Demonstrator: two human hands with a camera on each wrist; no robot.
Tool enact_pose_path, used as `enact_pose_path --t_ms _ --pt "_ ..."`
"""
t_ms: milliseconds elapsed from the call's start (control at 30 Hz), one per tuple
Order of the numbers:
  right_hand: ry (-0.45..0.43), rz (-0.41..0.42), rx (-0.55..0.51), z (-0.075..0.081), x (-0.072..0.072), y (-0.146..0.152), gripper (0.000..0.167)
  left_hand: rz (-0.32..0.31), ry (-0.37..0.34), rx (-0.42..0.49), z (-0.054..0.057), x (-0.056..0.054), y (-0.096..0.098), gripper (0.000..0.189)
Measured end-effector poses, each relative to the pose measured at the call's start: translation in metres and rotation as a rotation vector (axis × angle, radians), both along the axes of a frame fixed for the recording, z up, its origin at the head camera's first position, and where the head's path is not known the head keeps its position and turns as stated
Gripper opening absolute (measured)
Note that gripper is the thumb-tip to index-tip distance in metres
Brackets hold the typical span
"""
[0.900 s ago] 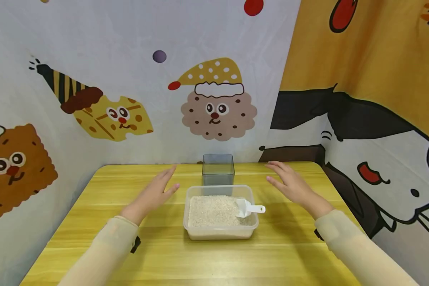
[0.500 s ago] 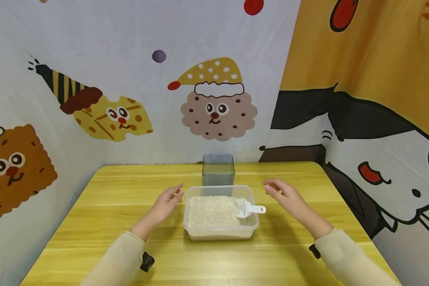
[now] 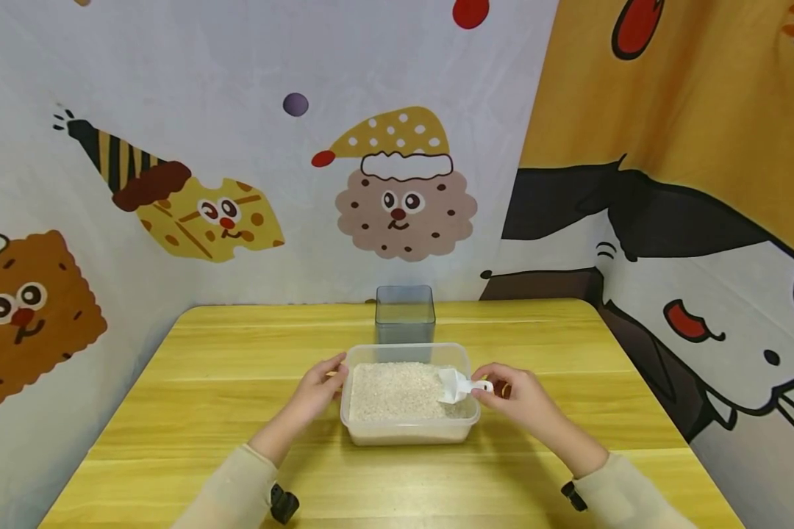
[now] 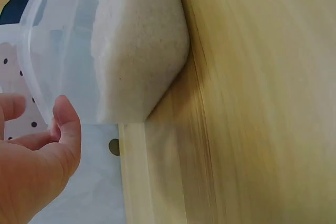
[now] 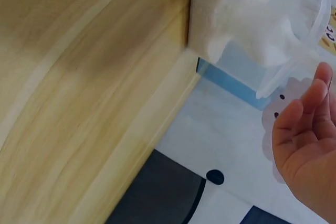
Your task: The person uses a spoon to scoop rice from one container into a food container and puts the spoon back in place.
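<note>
A clear plastic box (image 3: 410, 435) holding rice (image 3: 397, 389) stands on the table. A white scoop (image 3: 453, 386) lies in the rice, its handle jutting over the right rim. My left hand (image 3: 317, 389) is at the box's left rim, fingers loosely bent; in the left wrist view that hand (image 4: 42, 156) has its fingertips close by the rim, contact unclear. My right hand (image 3: 519, 397) has thumb and fingers on either side of the scoop's handle, without a plain pinch. In the right wrist view, the fingers of this hand (image 5: 310, 135) are bent beside the rim; the handle does not show.
Behind the box, near the table's back edge, stands a grey see-through square container (image 3: 405, 312). The wooden table (image 3: 238, 353) meets a printed cloth backdrop (image 3: 251, 147) at the back and sides. Each wrist has a small black device below its sleeve.
Both hands have come inward and down from either side, the left to the box's left rim, the right to the scoop's handle. Box, scoop and grey container have stayed put.
</note>
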State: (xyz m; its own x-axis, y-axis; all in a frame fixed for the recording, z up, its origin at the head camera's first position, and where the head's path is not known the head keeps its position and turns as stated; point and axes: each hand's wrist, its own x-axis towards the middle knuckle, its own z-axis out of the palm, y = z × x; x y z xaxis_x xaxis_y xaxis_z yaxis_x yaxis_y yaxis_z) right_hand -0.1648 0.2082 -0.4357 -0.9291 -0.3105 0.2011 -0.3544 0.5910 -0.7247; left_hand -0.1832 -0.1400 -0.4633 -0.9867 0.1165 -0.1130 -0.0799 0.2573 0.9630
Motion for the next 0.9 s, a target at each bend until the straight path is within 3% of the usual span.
enact_pose_path --t_ms 133,367,600,733,900 --pt "0.087 -0.045 0.049 0.0 0.0 -0.003 0.011 0.001 -0.033 0.017 -0.001 0.001 0.001 0.047" --pt "0.251 -0.083 0.223 0.008 -0.004 -0.01 0.016 0.024 -0.059 0.063 -0.001 0.001 0.0 0.047" --pt "0.529 -0.011 0.37 0.01 -0.012 -0.014 0.015 0.044 -0.091 0.081 0.002 -0.002 0.001 0.046" --pt "0.687 0.061 0.383 0.01 -0.017 -0.015 0.019 0.037 -0.096 0.089 0.001 -0.004 0.0 0.046" --pt "0.754 0.073 0.332 0.01 -0.021 -0.016 0.019 0.031 -0.114 0.12 -0.003 -0.007 -0.005 0.047"
